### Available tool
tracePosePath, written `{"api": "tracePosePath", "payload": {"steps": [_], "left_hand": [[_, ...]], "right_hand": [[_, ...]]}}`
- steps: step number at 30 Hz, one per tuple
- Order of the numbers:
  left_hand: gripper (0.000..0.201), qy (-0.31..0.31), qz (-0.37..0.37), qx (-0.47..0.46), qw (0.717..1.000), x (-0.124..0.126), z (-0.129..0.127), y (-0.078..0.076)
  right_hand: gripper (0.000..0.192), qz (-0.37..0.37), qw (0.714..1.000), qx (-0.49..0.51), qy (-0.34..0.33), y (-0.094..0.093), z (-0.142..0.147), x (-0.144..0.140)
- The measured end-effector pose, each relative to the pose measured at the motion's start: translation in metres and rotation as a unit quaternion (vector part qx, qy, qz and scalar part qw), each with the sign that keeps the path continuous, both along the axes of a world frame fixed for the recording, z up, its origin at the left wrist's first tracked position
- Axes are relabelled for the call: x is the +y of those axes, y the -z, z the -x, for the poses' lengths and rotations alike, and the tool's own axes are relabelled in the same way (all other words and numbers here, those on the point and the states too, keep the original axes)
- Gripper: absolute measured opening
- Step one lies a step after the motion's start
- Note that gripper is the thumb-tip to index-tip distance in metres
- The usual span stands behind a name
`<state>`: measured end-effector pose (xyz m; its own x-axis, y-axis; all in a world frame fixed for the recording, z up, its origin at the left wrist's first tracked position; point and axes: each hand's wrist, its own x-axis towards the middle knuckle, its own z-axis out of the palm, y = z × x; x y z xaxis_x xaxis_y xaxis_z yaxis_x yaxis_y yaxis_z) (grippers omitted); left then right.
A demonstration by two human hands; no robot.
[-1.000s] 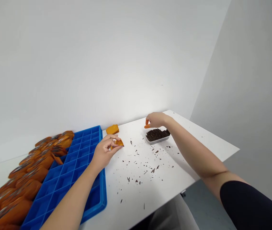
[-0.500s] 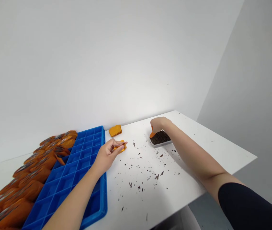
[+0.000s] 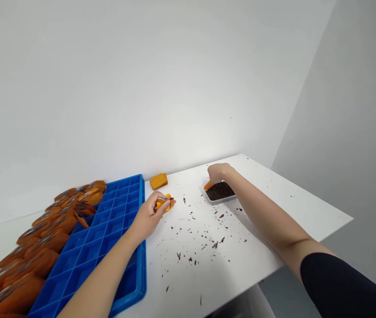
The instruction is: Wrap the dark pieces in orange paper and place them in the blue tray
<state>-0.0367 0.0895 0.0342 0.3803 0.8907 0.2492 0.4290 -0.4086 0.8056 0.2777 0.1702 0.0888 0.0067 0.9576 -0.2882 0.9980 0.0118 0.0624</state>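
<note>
My left hand (image 3: pixel 148 217) is closed on a small orange-yellow pouch (image 3: pixel 162 204), held over the white table beside the blue tray. The pouch's upper edge seems parted, with something dark at it. Farther right, my right hand (image 3: pixel 217 173) grips a small orange scoop (image 3: pixel 208 186), largely covered by the fingers. Its tip dips into a shallow white tray (image 3: pixel 219 201) of dark, dry, leaf-like shreds (image 3: pixel 220 190). The right forearm hides part of that tray's right side.
A blue compartment tray (image 3: pixel 92 254) stands at left, with rows of plump orange pouches (image 3: pixel 42 245) along its far-left side. A stack of flat orange pouches (image 3: pixel 158 180) lies near the wall. Dark crumbs (image 3: pixel 215 244) are scattered over the white table (image 3: pixel 257 269).
My left hand has turned the pouch slightly, so more of its face and edge shows. My right hand stays at the tray with the scoop, shifted only slightly.
</note>
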Motion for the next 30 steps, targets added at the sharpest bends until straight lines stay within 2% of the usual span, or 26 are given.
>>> {"api": "tracePosePath", "payload": {"steps": [9, 13, 18, 24, 30], "left_hand": [[0.035, 0.04, 0.088, -0.077, 0.992, -0.003, -0.004, 0.003], [0.035, 0.054, 0.095, -0.074, 0.991, -0.002, -0.004, 0.006], [0.04, 0.014, 0.085, -0.03, 0.996, 0.002, -0.002, 0.012], [0.044, 0.008, 0.119, -0.068, 0.99, -0.003, -0.006, 0.006], [0.042, 0.032, 0.109, -0.086, 0.99, -0.008, -0.006, 0.0]], "right_hand": [[0.061, -0.006, 1.0, -0.008, 0.016, -0.002, 0.002, -0.003], [0.056, -0.014, 1.0, -0.015, 0.021, -0.005, -0.001, -0.003], [0.05, -0.02, 0.999, -0.021, 0.025, -0.009, -0.007, -0.004], [0.053, -0.016, 0.999, -0.013, 0.044, -0.016, -0.021, -0.005], [0.03, -0.03, 0.999, 0.002, 0.041, -0.032, -0.031, -0.015]]}}
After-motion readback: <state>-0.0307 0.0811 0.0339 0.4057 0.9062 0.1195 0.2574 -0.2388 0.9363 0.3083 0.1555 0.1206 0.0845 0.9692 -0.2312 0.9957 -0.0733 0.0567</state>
